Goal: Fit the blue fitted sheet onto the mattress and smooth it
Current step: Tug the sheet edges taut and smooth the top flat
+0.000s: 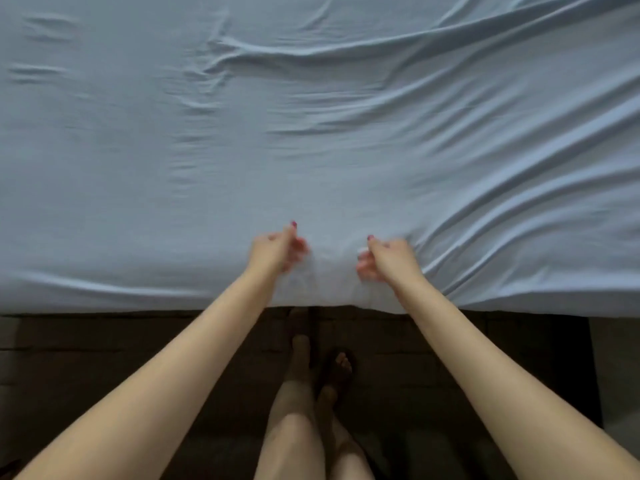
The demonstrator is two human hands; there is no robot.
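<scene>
The blue fitted sheet (311,133) covers the mattress and fills the upper two thirds of the view. Its near edge hangs over the mattress side in front of me. My left hand (277,252) and my right hand (384,259) sit close together on the sheet just inside that edge, fingers curled into the fabric and thumbs raised. Long folds fan out from my right hand toward the far right. A knot of creases lies in the far middle, and the left part lies flatter. The hands are slightly blurred.
Below the mattress edge is a dark floor (104,358) where my bare legs and feet (311,375) stand close against the bed. A paler strip of floor (616,368) shows at the right.
</scene>
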